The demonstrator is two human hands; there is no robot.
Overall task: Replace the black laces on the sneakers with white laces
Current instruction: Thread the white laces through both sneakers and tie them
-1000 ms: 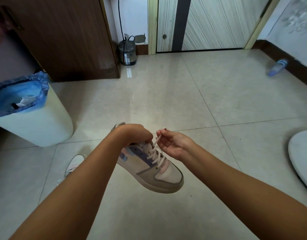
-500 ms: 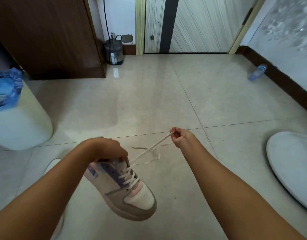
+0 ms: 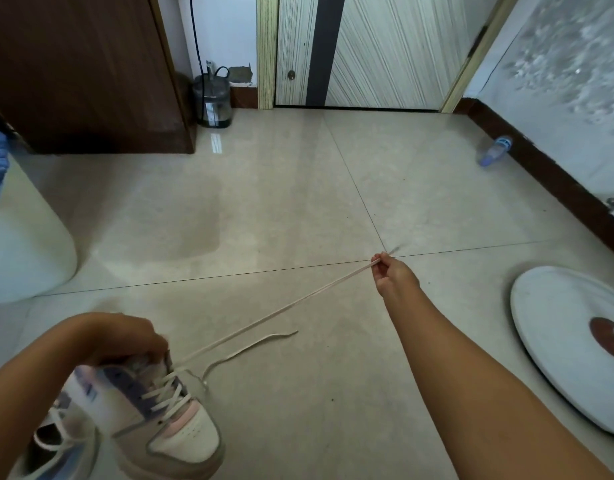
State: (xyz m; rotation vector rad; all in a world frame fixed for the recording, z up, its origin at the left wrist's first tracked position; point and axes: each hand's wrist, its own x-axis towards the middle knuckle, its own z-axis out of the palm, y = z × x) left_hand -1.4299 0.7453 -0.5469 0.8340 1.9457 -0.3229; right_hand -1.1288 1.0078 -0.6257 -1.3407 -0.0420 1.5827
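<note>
A pale tiled floor (image 3: 298,209) runs back to a striped door (image 3: 367,50), with a dark wooden cabinet (image 3: 80,71) at the far left. Nearest the camera, the sneaker (image 3: 153,420) is held up off the floor, toe pointing toward the viewer, and a second sneaker (image 3: 52,448) lies just left of it and lower. The left hand (image 3: 125,337) grips the held sneaker's collar with curled fingers. A white lace (image 3: 274,310) crisscrosses the sneaker's eyelets; one end stretches taut up and right of the sneaker to the right hand (image 3: 393,275), which pinches it, while the other end trails loose. Far right of the sneaker lies a white round disc (image 3: 558,327); left of it stands a white bin (image 3: 25,244).
</note>
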